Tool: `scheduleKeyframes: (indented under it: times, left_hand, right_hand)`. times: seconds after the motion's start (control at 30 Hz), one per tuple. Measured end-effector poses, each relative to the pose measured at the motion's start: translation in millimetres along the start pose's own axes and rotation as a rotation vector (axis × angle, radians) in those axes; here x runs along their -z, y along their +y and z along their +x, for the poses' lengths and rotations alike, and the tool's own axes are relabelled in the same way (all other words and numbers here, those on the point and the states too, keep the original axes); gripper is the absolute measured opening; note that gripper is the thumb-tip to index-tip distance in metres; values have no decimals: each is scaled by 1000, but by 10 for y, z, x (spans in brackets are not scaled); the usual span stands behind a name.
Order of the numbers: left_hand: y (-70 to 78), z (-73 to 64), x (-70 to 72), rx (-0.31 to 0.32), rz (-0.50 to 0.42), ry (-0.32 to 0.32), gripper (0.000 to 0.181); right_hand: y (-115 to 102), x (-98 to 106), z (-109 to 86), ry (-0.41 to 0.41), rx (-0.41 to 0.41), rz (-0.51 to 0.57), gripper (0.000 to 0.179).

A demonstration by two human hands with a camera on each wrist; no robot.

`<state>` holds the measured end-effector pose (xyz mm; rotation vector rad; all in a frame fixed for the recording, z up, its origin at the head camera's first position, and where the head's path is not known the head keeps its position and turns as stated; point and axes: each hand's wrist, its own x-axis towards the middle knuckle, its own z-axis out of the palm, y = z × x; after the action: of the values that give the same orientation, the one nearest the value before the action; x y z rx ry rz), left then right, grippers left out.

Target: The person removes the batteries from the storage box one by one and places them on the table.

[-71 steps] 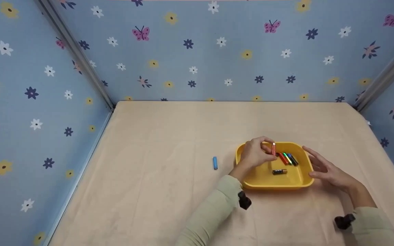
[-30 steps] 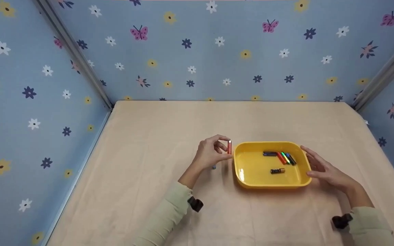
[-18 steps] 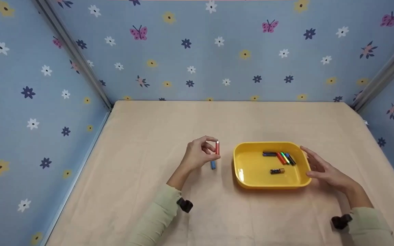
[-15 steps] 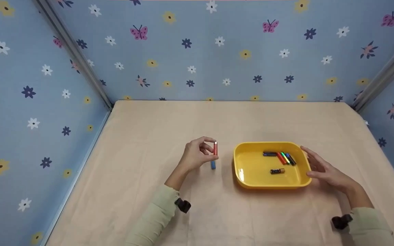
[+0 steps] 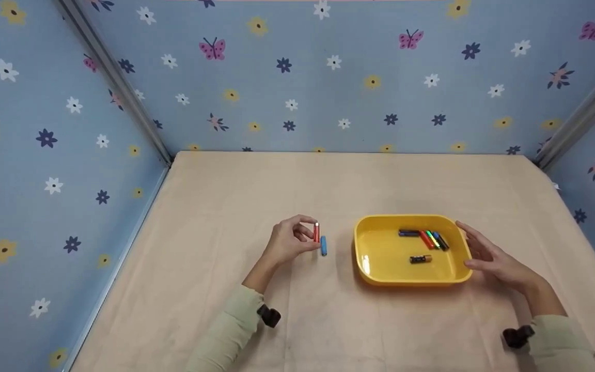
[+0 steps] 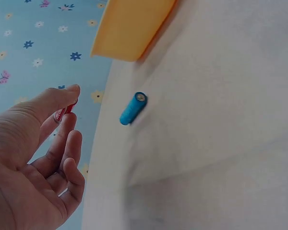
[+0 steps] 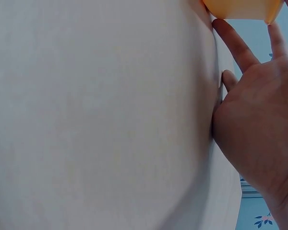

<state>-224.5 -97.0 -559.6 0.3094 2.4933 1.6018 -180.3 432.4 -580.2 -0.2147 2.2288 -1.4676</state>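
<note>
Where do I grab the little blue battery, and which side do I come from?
Probably pinch the blue battery around its middle, from above, squeezing its two long sides. It lies flat on the cloth, one end near and one far, so those sides face left and right. I'd come in from above and a bit right: the left hand, holding the red battery, is close on its left.

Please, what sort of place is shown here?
Probably a recording booth: flowered panels and metal posts border three sides of a cloth-covered table, and black devices sit at both wrists.
</note>
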Motion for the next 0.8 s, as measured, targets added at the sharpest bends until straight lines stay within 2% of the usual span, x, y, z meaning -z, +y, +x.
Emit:
scheduleKeyframes:
  times: [0.13, 0.4, 0.6, 0.67, 0.8]
  left_hand:
    - [-81, -8, -51, 18, -5, -10, 53]
    - [-279, 3, -111, -2, 7, -2, 52]
    - [-725, 160, -194, -15, 32, 1, 51]
    - [-802, 198, -227, 8, 53, 4, 52]
    - [-517, 85, -216, 79, 121, 1, 53]
  right_hand:
    - [0, 7, -13, 3, 1, -24, 98]
    - [17, 8, -27, -1, 20, -42, 94]
    - [-11, -9, -23, 2, -7, -34, 97]
    - [-13, -11, -22, 2, -3, -12, 97]
    - [-10, -10, -23, 0, -2, -7, 97]
